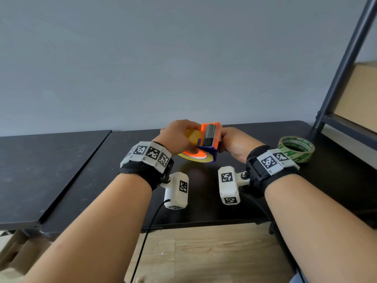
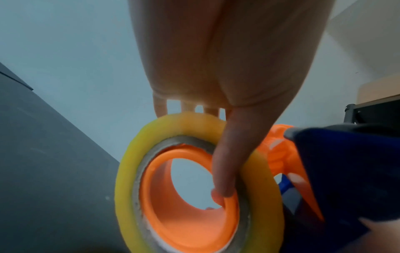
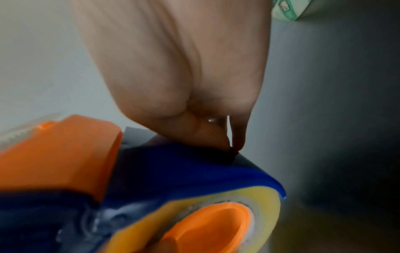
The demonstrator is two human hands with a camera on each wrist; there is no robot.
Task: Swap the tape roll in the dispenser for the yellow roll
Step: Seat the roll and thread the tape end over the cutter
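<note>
The yellow tape roll [image 1: 192, 135] [image 2: 257, 172] [image 3: 266, 202] sits on the orange hub [image 2: 173, 214] [image 3: 207, 227] of the blue and orange dispenser [image 1: 209, 139] [image 2: 346, 171] [image 3: 151, 171], held above the black table [image 1: 204, 201]. My left hand [image 1: 179, 135] [image 2: 225, 171] grips the roll, thumb across its side face and into the hub, fingers behind it. My right hand [image 1: 234, 144] [image 3: 194, 102] holds the dispenser's right side, fingers curled on the blue body.
A green printed tape roll [image 1: 296, 149] [image 3: 288, 10] lies on the table just right of my right wrist. A black metal shelf frame [image 1: 346, 58] with a cardboard box [image 1: 359, 94] stands at the far right. A second black tabletop [image 1: 40, 170] adjoins on the left.
</note>
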